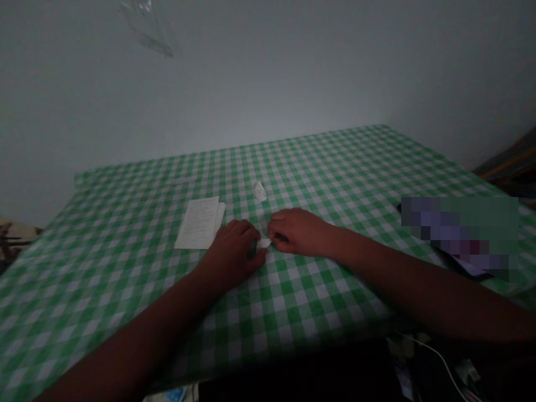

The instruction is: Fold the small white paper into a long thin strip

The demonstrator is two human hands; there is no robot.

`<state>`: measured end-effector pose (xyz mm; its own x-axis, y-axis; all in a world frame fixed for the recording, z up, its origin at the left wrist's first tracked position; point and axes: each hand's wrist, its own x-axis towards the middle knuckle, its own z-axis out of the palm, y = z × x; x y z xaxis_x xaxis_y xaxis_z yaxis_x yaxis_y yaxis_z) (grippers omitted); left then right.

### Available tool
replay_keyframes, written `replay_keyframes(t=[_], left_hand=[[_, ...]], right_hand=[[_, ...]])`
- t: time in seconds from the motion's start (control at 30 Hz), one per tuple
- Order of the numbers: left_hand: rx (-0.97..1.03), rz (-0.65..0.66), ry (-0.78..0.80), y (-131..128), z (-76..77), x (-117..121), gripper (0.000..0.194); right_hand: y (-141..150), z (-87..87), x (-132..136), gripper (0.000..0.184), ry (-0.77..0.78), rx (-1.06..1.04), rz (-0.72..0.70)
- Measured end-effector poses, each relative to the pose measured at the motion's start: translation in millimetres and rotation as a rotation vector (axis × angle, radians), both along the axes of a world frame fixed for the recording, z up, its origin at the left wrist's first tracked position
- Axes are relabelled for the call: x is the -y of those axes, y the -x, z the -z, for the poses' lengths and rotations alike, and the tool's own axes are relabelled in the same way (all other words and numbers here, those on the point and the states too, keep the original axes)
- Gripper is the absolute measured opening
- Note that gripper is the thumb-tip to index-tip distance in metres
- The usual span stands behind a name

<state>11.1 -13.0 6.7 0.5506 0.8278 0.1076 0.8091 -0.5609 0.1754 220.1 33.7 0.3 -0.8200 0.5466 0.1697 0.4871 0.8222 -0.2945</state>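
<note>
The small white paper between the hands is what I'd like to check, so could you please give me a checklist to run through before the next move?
1. Small white paper in sight: ok, though only partly.
2. Left hand and right hand at opposite ends of it: ok.
3. Firm hold on both sides: cannot tell; fingers hide it.
4. Printed sheets fully in view: not ok; the left hand covers a corner.
5. Crumpled paper away from both hands: ok.

Printed lines cover the paper sheet (199, 223) at left, too small to read. No other lettering is legible.
</note>
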Motion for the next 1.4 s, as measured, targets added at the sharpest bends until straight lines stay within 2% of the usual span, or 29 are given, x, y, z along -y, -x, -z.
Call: replay_keyframes(t=[0.23, 0.4, 0.7, 0.97, 1.2, 1.4], left_hand=[[-0.016, 0.004, 0.003, -1, -2.3, 0, 0.016], [-0.009, 0.012, 0.01, 1, -1.5, 0, 0.016], [0.044, 0.054, 0.031, 5, 2.6, -2, 0.036], [0.106, 0.002, 0.059, 7, 0.9, -5, 0.029], [0.266, -0.075, 0.123, 7, -3.1, -3, 0.022], [0.374, -0.149, 0.248, 6, -3.5, -3, 0.021]], right_hand=[[0, -1.0, 3, 0.004, -0.016, 0.021, 0.015], [1, -1.7, 7, 0.007, -0.073, 0.034, 0.082], [1, -5.3, 11, 0.007, -0.073, -0.024, 0.219], [1, -2.4, 8, 0.009, 0.048, -0.164, 0.344], [6, -2.3, 14, 0.007, 0.215, -0.442, 0.221], [11, -1.1, 20, 0.01, 0.393, -0.567, 0.169]])
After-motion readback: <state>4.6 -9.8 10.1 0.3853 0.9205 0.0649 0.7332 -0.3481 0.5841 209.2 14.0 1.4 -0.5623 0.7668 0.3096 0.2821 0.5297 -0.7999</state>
